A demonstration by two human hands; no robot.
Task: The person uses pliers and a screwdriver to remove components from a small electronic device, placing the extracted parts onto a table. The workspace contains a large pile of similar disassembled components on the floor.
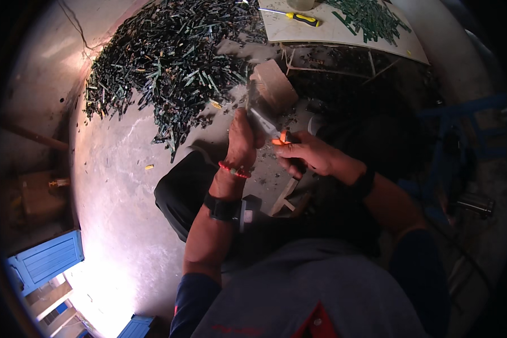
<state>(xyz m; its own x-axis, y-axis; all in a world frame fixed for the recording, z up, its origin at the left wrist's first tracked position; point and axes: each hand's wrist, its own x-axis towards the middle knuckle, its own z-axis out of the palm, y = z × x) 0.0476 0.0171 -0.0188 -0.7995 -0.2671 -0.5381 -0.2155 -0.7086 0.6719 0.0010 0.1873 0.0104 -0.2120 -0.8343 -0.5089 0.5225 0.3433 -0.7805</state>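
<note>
From my head view, far left: a blue panel (46, 260), then a pile of dark strips (166, 62) spread over the floor. Left hand (243, 138) is upright past the pile, fingers curled in close together – I can't tell what they pinch, though a thin piece (249, 91), badly blurred, sticks up at the fingertips. Orange-handled tool (271, 128) sits between the hands, metal end angled at the left one, with a brown block (274, 87) just beyond. Right hand (315, 153) has its fingers wrapped round the orange handle. My read: tool is rigid, light enough for one hand; grip the handle, keep skin off the metal. Thin piece is likely light, maybe springy – take it near one end. Farther right, green strips (372, 22) lie on a pale table (321, 35).
</note>
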